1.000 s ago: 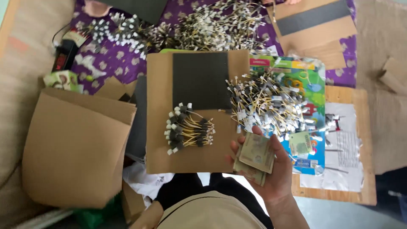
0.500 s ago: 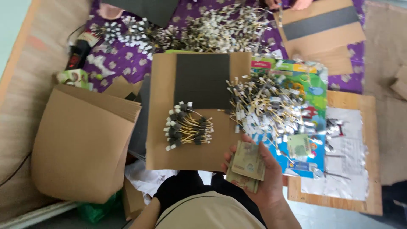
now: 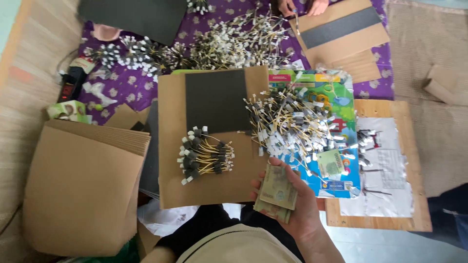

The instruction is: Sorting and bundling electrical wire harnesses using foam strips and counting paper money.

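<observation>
Gripped firmly in right hand [image 3: 301,207] at six o'clock: folded greenish paper banknotes [image 3: 278,192]. At ten o'clock of it, lay bundled yellow black-plugged wires [image 3: 204,156]. Left hand unseen.

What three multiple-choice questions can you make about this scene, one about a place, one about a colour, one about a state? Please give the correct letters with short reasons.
1. Where does the small wire bundle lie?
A. on the cardboard sheet, below its dark panel
B. on the woven mat
C. inside a box

2. What colour is the cloth under the far heap of wires?
A. red
B. purple with a pale pattern
C. plain white

3. How does the right hand stand?
A. open and flat on the floor
B. pinching one wire
C. closed around folded banknotes

Answers:
1 A: the bundle rests on bare brown cardboard just under the dark rectangle.
2 B: purple shows between the wires.
3 C: the fingers wrap the notes from beneath, the thumb on top.

The left hand is out of view.
</observation>
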